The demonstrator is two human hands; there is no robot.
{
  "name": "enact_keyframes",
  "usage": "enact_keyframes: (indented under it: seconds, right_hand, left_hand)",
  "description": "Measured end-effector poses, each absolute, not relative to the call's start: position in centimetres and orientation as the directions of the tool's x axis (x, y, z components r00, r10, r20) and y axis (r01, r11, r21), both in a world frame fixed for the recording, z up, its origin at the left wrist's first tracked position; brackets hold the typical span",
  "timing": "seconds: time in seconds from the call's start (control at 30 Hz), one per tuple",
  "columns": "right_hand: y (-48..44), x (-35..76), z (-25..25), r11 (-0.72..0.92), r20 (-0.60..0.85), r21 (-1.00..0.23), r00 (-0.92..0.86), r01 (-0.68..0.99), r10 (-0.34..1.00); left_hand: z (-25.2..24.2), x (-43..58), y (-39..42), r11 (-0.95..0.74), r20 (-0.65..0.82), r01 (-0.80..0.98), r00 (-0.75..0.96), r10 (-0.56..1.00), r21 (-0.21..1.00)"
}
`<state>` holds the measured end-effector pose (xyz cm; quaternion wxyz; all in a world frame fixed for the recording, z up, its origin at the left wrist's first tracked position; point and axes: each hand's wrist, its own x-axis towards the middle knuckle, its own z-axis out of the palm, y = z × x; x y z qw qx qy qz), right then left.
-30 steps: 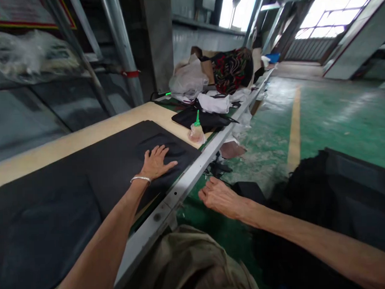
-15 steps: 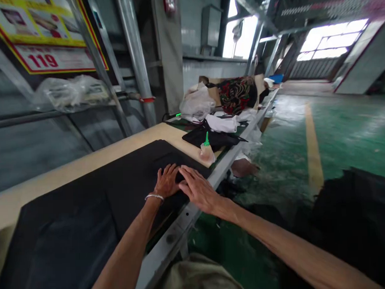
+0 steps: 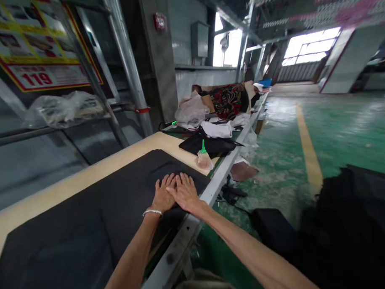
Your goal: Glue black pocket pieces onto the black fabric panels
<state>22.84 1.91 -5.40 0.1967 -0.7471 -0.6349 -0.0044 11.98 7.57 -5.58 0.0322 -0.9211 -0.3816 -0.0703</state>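
Observation:
A wide sheet of black fabric (image 3: 127, 193) lies over a pale board (image 3: 117, 159) on the workbench. My left hand (image 3: 164, 194) rests flat on the fabric, fingers spread, with a light bracelet round the wrist. Beside it, my right hand (image 3: 186, 193) also lies flat, its thumb crossing over the edge of the left hand. Both are open and grip nothing. A darker folded piece of black fabric (image 3: 70, 258) lies on the sheet at the near left. Just beyond my hands stands a small bottle with a green nozzle (image 3: 203, 156).
A metal rail (image 3: 180, 242) edges the bench. Further along lie black cloth (image 3: 208, 144), white cloth (image 3: 217, 129), a plastic bag (image 3: 191, 111) and a patterned bundle (image 3: 230, 100). On the right, a dark heap (image 3: 355, 214) sits on the green floor. A metal post (image 3: 128, 58) rises behind the bench.
My right hand has come down from a raised, tilted pose to lie flat beside my left. My left hand has shifted slightly, and the view has turned a little.

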Motion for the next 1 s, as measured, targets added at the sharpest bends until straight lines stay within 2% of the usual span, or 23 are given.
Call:
enact_keyframes:
  seconds: [0.1,0.3,0.4,0.5,0.73,1.0]
  right_hand:
    - [2.3,23.7,-5.8,-0.091,0.261,-0.251,0.158,0.964,0.952]
    - [2.6,24.3,-6.0,-0.100,0.208,-0.265,0.158,0.959,0.965]
    - [2.6,24.2,-6.1,-0.098,0.225,-0.244,0.155,0.965,0.962]
    - [2.6,24.0,-6.2,-0.087,0.236,-0.222,0.140,0.971,0.962]
    - [2.8,24.0,-6.4,-0.099,0.253,-0.182,0.144,0.978,0.957]
    - [3.0,24.1,-6.9,-0.105,0.252,-0.159,0.143,0.982,0.957]
  left_hand:
    - [-5.6,12.2,7.6,-0.692,0.163,0.721,0.680,0.714,0.024]
    - [-5.8,12.5,8.3,-0.643,0.208,0.757,0.614,0.761,0.117]
    - [-5.2,12.4,8.6,-0.591,0.187,0.791,0.564,0.804,0.156]
    - [-4.2,12.2,9.1,-0.599,0.131,0.790,0.585,0.800,0.131]
    - [-2.4,14.2,12.1,-0.633,0.128,0.773,0.625,0.770,0.034]
    - [-5.3,15.7,14.9,-0.536,0.099,0.826,0.527,0.844,0.176]
